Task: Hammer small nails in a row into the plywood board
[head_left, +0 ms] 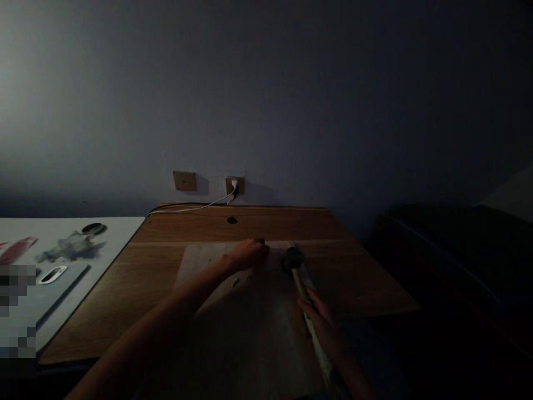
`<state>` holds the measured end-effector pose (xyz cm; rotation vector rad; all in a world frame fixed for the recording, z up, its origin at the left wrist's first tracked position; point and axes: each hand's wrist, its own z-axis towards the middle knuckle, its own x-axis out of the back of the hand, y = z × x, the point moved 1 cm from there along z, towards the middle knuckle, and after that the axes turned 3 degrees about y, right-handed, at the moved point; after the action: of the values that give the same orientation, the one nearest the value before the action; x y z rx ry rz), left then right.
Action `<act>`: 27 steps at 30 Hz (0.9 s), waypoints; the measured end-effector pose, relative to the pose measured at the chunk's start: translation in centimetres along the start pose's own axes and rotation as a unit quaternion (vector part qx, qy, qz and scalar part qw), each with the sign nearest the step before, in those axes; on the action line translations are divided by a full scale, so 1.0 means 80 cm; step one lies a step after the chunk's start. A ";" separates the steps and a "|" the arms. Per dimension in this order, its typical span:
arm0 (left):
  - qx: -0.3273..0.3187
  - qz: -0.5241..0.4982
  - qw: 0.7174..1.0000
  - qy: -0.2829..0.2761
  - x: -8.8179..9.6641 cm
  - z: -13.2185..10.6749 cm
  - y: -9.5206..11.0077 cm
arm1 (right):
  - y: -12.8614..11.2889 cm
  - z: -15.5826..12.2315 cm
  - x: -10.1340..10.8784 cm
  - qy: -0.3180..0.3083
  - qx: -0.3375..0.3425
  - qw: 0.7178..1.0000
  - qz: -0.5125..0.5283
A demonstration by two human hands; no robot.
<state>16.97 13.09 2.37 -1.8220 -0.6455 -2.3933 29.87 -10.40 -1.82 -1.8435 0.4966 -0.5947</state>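
My right hand [320,318] is wrapped round the pale handle of a mallet [293,258], whose dark head is raised toward the far right part of a light wooden board [258,322]. To the left of the head, my left hand [251,253] is closed low over the board's far part. Its fingertips are turned away and dim, so what they hold, if anything, is hidden. A small shiny metal piece [235,281] lies on the board, nearer to me than the left hand.
The board rests on a brown wooden table [358,278] against a wall. A white cable [195,210] runs to a wall socket [235,185]. On a white table [125,233] at left lie a roll of tape [94,228], a crumpled clear bag [75,244] and a grey case [62,289].
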 end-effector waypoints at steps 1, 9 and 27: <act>-0.003 0.005 1.000 -0.001 0.000 0.000 0.001 | 0.000 0.000 -0.001 -0.003 -0.004 1.000 0.001; -0.014 -0.052 0.998 0.014 -0.014 0.014 -0.003 | 0.000 0.000 0.001 0.002 -0.006 1.000 0.005; 0.087 -0.239 0.963 0.093 -0.047 0.003 -0.023 | -0.026 -0.003 -0.005 0.027 0.091 0.995 -0.023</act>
<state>17.71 14.11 -1.60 -1.4774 -1.3538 -2.6326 29.50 -9.65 0.17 -1.6733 0.4214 -0.6992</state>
